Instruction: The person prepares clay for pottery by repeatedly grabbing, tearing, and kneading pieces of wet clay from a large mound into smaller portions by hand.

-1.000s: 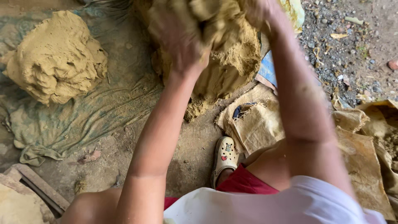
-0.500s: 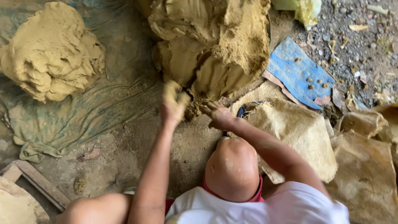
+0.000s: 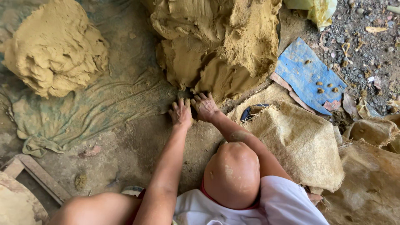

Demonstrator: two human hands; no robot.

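clay mound showing ochre-yellow | cloth looking faded grey-green | board showing blue, ochre-spotted | sack looking tan | hands wearing mud-brown smears

Measured from the big clay mound, the only packaging is sacking and a bag. A tan woven burlap sack lies flat below and to the right of the mound, its frayed edge towards it. More crumpled brown sacks lie further right of that. A pale yellow-green plastic bag sits just right of the mound's top. No labels, signs or screens show.
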